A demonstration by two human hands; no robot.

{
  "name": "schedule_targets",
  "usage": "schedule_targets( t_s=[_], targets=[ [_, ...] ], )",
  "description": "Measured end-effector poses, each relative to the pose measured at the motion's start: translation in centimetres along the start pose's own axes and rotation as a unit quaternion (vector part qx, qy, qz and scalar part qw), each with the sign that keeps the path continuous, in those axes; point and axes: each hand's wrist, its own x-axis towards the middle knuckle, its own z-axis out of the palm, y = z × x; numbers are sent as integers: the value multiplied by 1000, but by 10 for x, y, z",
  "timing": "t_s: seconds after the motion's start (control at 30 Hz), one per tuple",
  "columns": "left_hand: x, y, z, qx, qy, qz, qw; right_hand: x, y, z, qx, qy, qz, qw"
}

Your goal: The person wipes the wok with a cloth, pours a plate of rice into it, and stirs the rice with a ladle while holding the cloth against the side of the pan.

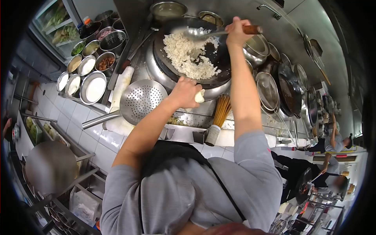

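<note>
White rice (187,58) lies in a dark wok (158,41) on the stove, heaped to the left and near sides. My left hand (185,93) is closed at the wok's near rim, with a pale folded cloth (199,96) sticking out of the fist. Above the far right side of the wok, my right hand (237,33) grips a metal ladle (196,34) by its shaft, just below the wooden handle end (252,29). The ladle's bowl is over the rice at the far side and slightly blurred.
A perforated strainer (143,98) rests left of my left arm. A bamboo wok brush (221,111) stands near the front edge. Ingredient pots, including a white-filled one (94,88), crowd the left. Sieves (267,91) and pans line the right. Co-workers (333,176) stand far right.
</note>
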Motion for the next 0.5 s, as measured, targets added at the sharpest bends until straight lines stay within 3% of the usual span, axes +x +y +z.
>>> schedule_targets(
  t_s=[0.07, 0.1, 0.13, 0.2, 0.3, 0.33, 0.4, 0.47, 0.5],
  targets=[
    [11, -11, 4, 25, 21, 7, 999, 7, -7, 26, -24, -89, 9, 996],
    [3, -7, 14, 25, 14, 9, 1000, 11, -26, 43, -91, -144, 60, 984],
    [2, 2, -1, 21, -26, -14, 999, 15, -49, 58, -182, -219, 54, 957],
    [1, 3, -4, 6, -18, -14, 1000, 13, -77, 78, -122, -118, 69, 983],
    [1, -1, 4, 11, -1, -8, 1000, -30, -70, 48, 89, -174, -22, 981],
    [0, -1, 4, 10, -1, -8, 1000, -49, -50, 36, 21, -181, -74, 980],
    [1, 0, 3, 8, -4, -6, 1000, -62, -25, 19, -31, -154, 9, 988],
    [7, -3, -3, 16, -7, -10, 1000, -20, -27, 20, -141, -210, -39, 967],
    [2, 2, 1, 14, -19, -10, 1000, -12, -57, 35, -155, -133, 21, 979]
  ],
)
